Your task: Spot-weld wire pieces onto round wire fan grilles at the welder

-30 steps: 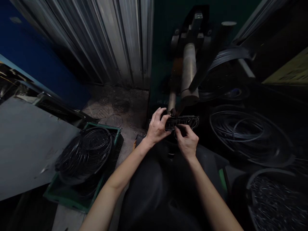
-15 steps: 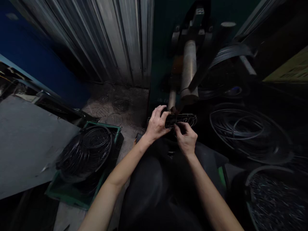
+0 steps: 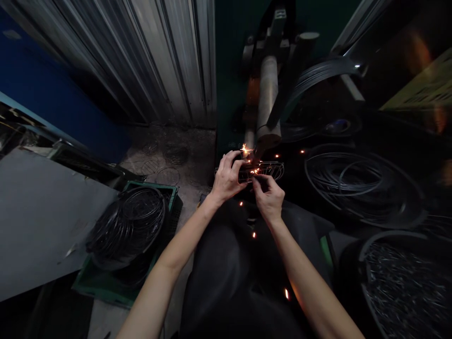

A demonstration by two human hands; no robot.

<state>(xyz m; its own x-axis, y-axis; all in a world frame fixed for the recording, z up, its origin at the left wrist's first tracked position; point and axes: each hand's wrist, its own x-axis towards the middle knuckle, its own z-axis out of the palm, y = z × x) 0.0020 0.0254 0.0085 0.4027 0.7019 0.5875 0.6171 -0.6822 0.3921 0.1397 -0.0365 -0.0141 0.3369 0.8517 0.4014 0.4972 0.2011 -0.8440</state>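
Pinching a dark oval wire frame (image 3: 273, 170) at mid-frame, long axis lying left-to-right, the left hand (image 3: 228, 178) is clasping its left end and the right hand (image 3: 269, 198) its near edge, amid orange sparks (image 3: 245, 149).

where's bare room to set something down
Bare: the grey sheet left of the green crate. Mostly bare: concrete floor between crate and corrugated wall, bar a few wire discs. Crowded: wire hoops and tub of wire bits on the right; left hand and right hand hold the wire frame.

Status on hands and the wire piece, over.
Left hand and right hand both grip the oval dark wire grille. Orange sparks at grey machine rod tip, near the hands.
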